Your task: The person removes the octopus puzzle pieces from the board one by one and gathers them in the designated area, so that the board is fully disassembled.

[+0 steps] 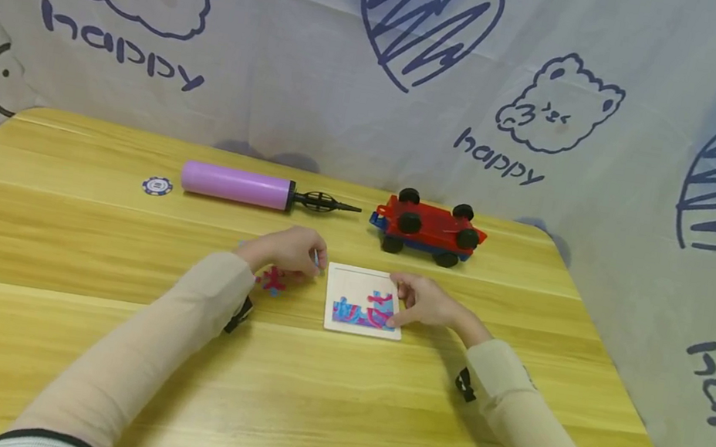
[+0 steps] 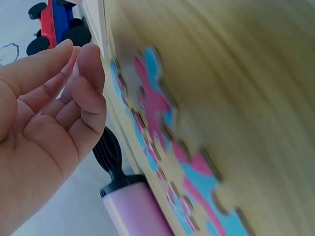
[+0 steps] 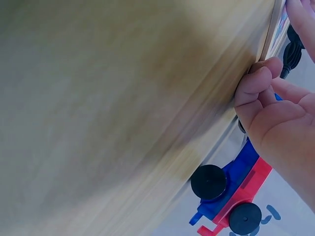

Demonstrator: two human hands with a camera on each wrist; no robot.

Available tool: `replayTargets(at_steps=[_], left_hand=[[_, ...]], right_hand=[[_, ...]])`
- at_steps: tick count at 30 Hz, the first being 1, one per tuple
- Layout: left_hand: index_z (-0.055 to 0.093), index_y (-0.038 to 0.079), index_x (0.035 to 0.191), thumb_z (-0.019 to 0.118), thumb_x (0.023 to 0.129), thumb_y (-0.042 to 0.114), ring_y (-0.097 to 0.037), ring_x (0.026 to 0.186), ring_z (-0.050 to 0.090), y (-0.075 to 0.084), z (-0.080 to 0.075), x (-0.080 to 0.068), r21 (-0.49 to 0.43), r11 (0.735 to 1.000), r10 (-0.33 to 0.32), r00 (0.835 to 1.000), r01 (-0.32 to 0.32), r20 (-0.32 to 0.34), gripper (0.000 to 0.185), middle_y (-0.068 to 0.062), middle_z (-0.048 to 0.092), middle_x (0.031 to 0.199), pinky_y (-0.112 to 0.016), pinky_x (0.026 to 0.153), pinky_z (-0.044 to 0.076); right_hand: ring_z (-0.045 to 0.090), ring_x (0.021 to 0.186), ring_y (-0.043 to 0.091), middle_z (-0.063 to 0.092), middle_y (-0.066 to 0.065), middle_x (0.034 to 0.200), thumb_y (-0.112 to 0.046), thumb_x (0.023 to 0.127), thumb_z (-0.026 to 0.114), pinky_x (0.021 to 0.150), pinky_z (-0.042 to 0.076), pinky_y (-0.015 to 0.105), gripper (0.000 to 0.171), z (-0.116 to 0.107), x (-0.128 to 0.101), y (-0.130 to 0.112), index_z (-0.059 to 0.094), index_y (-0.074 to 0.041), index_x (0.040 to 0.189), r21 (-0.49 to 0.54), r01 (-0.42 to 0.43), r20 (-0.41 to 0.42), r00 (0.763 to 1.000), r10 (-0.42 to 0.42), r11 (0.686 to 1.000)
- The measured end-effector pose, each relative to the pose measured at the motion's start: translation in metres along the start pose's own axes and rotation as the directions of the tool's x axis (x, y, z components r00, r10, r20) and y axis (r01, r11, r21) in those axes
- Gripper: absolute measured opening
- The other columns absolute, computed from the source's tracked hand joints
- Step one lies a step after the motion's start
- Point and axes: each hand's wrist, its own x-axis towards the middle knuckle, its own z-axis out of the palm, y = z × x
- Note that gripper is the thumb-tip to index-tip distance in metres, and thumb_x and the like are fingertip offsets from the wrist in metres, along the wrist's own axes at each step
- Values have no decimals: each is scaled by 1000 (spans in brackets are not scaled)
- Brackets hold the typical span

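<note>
A square wooden puzzle board (image 1: 356, 282) lies on the table, with joined pink and blue pieces (image 1: 358, 313) along its lower part and right side. My right hand (image 1: 426, 302) grips the board's right edge, thumb on top and the other fingers curled at the side. Just left of the board, my left hand (image 1: 293, 251) pinches a small light-blue puzzle piece (image 1: 316, 257), mostly hidden by the fingers. Beneath and beside that hand lie several loose pink and blue puzzle pieces (image 2: 155, 101), partly covered in the head view.
Toward the table's back lie a purple hand pump (image 1: 237, 186) with a black nozzle and a poker chip (image 1: 157, 186). Behind the board stands a red and blue toy vehicle stack (image 1: 431, 227) with black wheels. A printed cloth (image 1: 301, 50) hangs behind the wooden table (image 1: 299, 417).
</note>
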Motion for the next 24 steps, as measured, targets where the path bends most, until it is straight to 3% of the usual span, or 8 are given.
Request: replayTargets(at_steps=[9, 19, 24], left_hand=[[59, 0, 89, 59, 84, 6, -14, 54, 52, 16, 10, 12, -8, 1000, -15, 1000, 15, 6, 7, -10, 60, 72, -21, 52, 42], [63, 0, 96, 66, 79, 7, -12, 63, 54, 26, 20, 26, 39, 998, 57, 998, -57, 15, 19, -6, 60, 79, -21, 60, 44], [64, 1, 102, 69, 77, 8, -12, 68, 51, 31, 25, 32, 48, 997, 61, 998, -62, 28, 26, -5, 59, 83, -20, 60, 43]], right_hand=[[38, 66, 14, 44, 7, 83, -8, 71, 75, 57, 33, 23, 76, 0, -1, 1, 31, 14, 130, 25, -10, 0, 1000, 10, 1000], [39, 65, 14, 45, 7, 83, -8, 72, 74, 56, 33, 23, 75, -1, 0, 2, 32, 15, 129, 34, -4, -1, 1000, 4, 999], [39, 66, 14, 45, 7, 83, -9, 72, 74, 56, 33, 23, 75, -1, 0, 2, 32, 14, 130, 42, -13, 0, 1000, 13, 999]])
